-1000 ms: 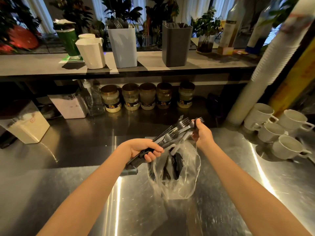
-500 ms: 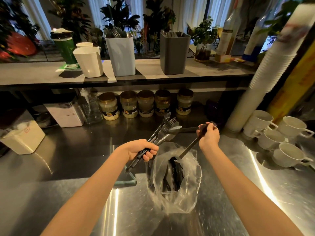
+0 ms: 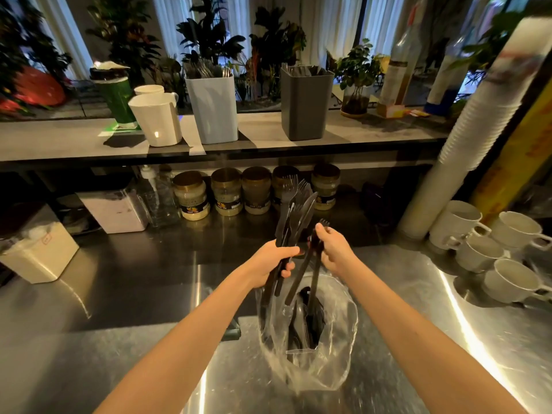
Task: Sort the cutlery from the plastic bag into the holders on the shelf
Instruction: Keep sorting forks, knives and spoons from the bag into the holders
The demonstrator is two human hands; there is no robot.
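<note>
Over the last second the bundle [image 3: 294, 207] swings from a slant to nearly upright, and it now stands above the bag [image 3: 334, 360], just behind its mouth. My left hand [image 3: 270, 261] is clamped round the handles, with the tines fanned out on top. I count several forks, and one flat blade among them looks like a knife.

The right hand [image 3: 336, 252] has changed jobs. A second ago it was at the tips of the bundle, and half a second ago it had drawn one piece out to the right of the bag. Now it is back just above the bag mouth, close beside the left hand. It pinches a single fork [image 3: 314, 279], tines up above the thumb, with the handle reaching down into the bag. A second dark handle leans next to it, and I cannot tell which hand holds that one.

The rest of the cutlery lies in the bag, which slumps open on the table [image 3: 418, 339].

I read this as sorting in the hand: pick like pieces out, add them to the bundle, leave the rest. Nothing from this handful has reached the shelf [image 3: 59, 141] yet. Up beyond the bag stand the blue holder [image 3: 212, 112], which already shows forks, and the grey holder [image 3: 304, 109]. The blue one is the likely home for this bundle once the stray knife is out.
</note>
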